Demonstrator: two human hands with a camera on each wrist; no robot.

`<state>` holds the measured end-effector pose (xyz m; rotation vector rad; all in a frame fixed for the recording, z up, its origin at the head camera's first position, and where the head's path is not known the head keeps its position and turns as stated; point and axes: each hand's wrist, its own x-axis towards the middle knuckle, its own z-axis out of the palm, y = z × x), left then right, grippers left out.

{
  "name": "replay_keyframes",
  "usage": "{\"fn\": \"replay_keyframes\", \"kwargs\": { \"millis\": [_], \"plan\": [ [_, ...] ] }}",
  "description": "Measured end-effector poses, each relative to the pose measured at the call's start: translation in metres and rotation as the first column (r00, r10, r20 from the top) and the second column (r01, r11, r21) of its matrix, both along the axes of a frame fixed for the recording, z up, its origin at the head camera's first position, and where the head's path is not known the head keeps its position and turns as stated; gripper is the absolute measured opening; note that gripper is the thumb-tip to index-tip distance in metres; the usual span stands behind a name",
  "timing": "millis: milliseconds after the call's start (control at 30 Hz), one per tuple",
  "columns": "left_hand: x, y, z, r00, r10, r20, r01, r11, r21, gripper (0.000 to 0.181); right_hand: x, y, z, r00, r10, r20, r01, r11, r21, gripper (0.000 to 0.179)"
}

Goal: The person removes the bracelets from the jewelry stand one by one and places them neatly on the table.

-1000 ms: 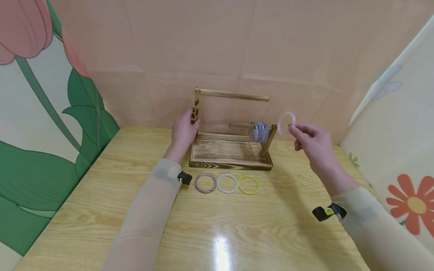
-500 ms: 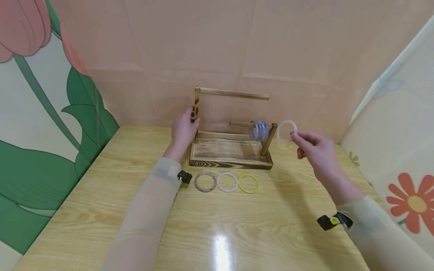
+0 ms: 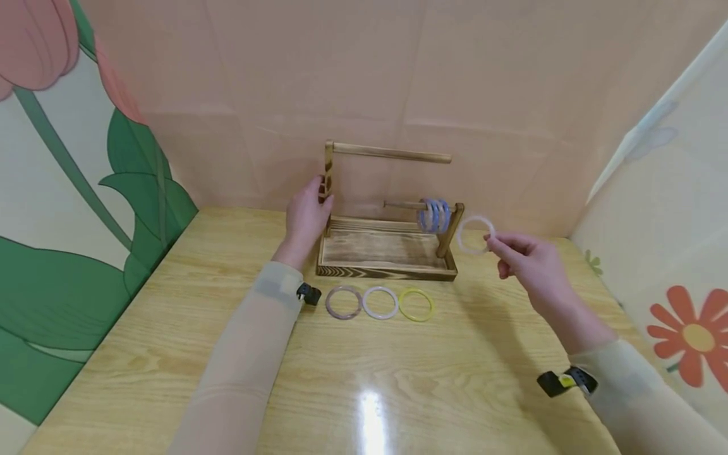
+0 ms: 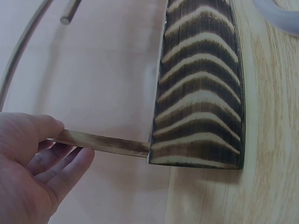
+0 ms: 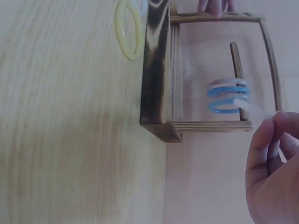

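Note:
A wooden bangle rack [image 3: 387,272] with a tray base stands at the back of the table. My left hand [image 3: 305,218] grips its left upright [image 4: 107,143], thumb on one side and fingers on the other. Between thumb and fingertips my right hand [image 3: 531,262] pinches a pale translucent bangle [image 3: 476,235], held up just right of the rack's shorter right post [image 3: 450,230]. Several blue and pale bangles [image 3: 435,216] hang on the lower bar [image 3: 400,205], near that post. The upper bar [image 3: 392,153] carries nothing.
In front of the rack, a purplish bangle [image 3: 344,303], a white bangle [image 3: 380,303] and a yellow bangle [image 3: 417,305] lie in a row on the wooden table [image 3: 318,379]. A pinkish wall covering [image 3: 364,76] rises close behind the rack.
My right hand has come down with the pale bangle, which has turned to show its ring more fully and now sits lower beside the right post. My left hand keeps its grip on the upright.

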<state>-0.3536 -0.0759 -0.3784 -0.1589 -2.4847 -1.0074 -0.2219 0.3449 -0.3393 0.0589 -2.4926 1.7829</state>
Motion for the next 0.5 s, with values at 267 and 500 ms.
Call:
{"fn": "replay_keyframes", "kwargs": {
  "millis": [267,500],
  "plan": [
    [-0.001,0.000,0.000,1.000,-0.010,-0.001,0.010,1.000,0.011,0.052,0.007,0.004,-0.011,0.999,0.029,0.020,-0.030,0.997,0.072,0.029],
    [0.000,0.000,0.001,1.000,-0.011,0.000,0.011,1.000,0.018,0.051,0.010,0.007,-0.021,0.996,0.044,0.080,-0.050,0.996,0.068,0.028]
  ]
}}
